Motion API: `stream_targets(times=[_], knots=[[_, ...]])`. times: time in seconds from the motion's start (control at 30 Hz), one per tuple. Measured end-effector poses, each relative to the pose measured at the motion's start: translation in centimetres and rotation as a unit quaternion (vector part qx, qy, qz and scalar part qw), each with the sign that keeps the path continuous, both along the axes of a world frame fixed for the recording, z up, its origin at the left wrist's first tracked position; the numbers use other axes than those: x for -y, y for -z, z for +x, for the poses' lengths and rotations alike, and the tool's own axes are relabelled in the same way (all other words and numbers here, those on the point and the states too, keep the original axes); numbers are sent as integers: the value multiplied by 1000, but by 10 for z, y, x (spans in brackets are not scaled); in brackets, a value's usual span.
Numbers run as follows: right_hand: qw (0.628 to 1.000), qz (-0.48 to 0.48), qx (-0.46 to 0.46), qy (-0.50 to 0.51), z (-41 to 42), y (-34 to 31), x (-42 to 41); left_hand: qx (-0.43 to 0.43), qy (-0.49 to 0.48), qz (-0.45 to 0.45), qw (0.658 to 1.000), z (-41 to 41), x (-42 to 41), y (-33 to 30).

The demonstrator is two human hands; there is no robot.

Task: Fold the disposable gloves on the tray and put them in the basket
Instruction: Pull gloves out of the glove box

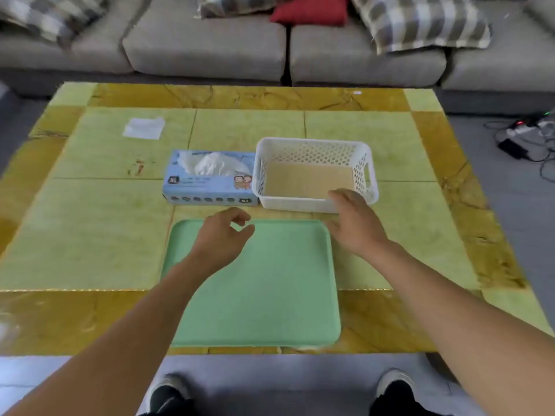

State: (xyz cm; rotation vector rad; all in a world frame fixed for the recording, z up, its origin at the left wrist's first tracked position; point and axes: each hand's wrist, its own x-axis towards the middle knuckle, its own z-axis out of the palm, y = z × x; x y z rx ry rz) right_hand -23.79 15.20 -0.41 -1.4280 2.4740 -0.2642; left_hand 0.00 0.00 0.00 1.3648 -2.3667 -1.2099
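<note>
Left hand (223, 235): mine, hovering over the far left part of the tray, fingers loosely curled with thumb and forefinger apart; nothing between them.

Right hand (356, 223): mine, palm down, fingers spread and relaxed, holding nothing. It sits at the tray's far right corner, fingertips over the near rim of the basket; I cannot tell whether they touch it.

Tray (258, 295): pale green, rectangular with rounded corners, flat on the table at the near edge, directly in front of me. Its surface shows bare apart from my hands above it.

Basket (315, 145): white plastic, perforated walls, a handle slot in the right end. It stands just beyond the tray, to the right. A tan floor shows inside; no glove lies in it.

Glove box (210, 181): light blue carton marked XL, standing just left of the basket and touching or nearly touching it. Disposable gloves (213, 165), thin and translucent white, bunch up out of its top opening.

White sheet (144, 128): a small crumpled pale piece lying alone at the far left of the table, well apart from the rest; what it is, I cannot tell.

Table (90, 220): yellow-green tiled top with an amber marbled border.

Sofa (210, 46): grey, beyond the table, with plaid cushions and a red cushion (310, 10).

Shoes (169, 394): dark with pale toes, on the floor below the table edge.
</note>
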Motion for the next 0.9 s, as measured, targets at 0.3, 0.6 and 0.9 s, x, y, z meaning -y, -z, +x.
stream_targets(times=[0.3, 0.6, 0.9], knots=[[964, -134, -229, -10, -28, 76, 13, 15, 113, -194, 974, -26, 1, 118], [975, -109, -194, 19, -9, 62, -28, 85, 152, -166, 971, -12, -28, 104], [988, -18, -79, 128, 14, 42, -90, 62, 135, -164, 975, 21, -64, 86]])
